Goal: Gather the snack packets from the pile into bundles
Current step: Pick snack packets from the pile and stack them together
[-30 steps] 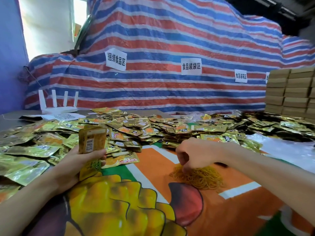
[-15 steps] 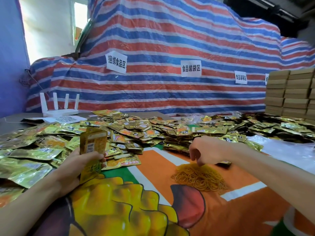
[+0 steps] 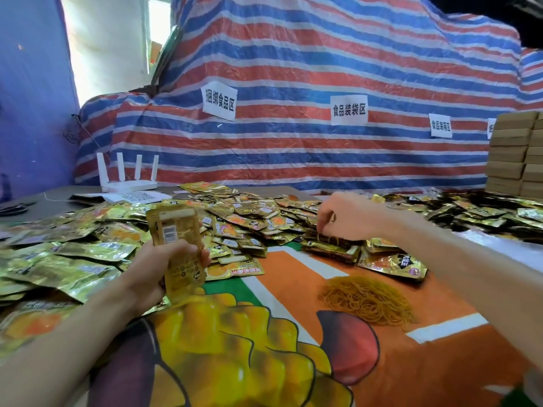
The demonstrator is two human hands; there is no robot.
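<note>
The left hand (image 3: 164, 270) is gripping a packet stack (image 3: 175, 236) upright for binding while the right hand (image 3: 351, 218) is pinching rubber bands (image 3: 328, 238), dangling just below that pinch.

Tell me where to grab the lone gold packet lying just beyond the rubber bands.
Probably best to pinch its near edge, coming in low from the person's side. The gold packet lies flat on the printed mat, so there is no body to wrap fingers around. That near edge sits free over bare orange, while its far side is crowded by the pile.
</note>
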